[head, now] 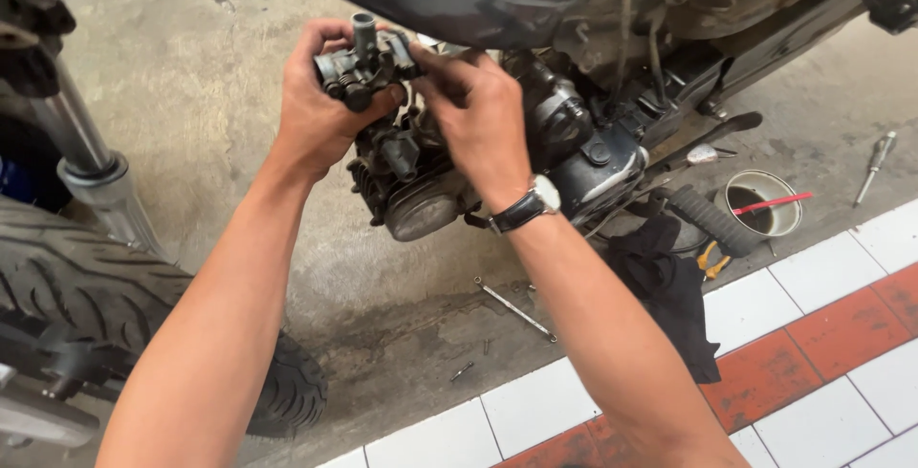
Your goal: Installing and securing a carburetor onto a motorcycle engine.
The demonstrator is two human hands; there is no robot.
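The left hand [320, 109] is gripping a small dark metal part [365, 66] with its fingers curled tight around it. The part is sitting up high, just in front of the motorbike engine [421, 191], with a short tube sticking up from its top. The right hand [478, 119] is touching the right side of the part, and its fingers are pinching close together there. A watch [535, 202] is sitting on the right wrist.

On the floor near the engine, a thin wrench [514, 309] is lying on the grey ground. To the right, a black rag [674, 291] is lying on the white and red tiles [841, 305]. Farther right, a round tin [760, 202] with a red stick in it is standing. A screwdriver [875, 167] is lying far right. A big tyre [105, 305] is standing at the near left.
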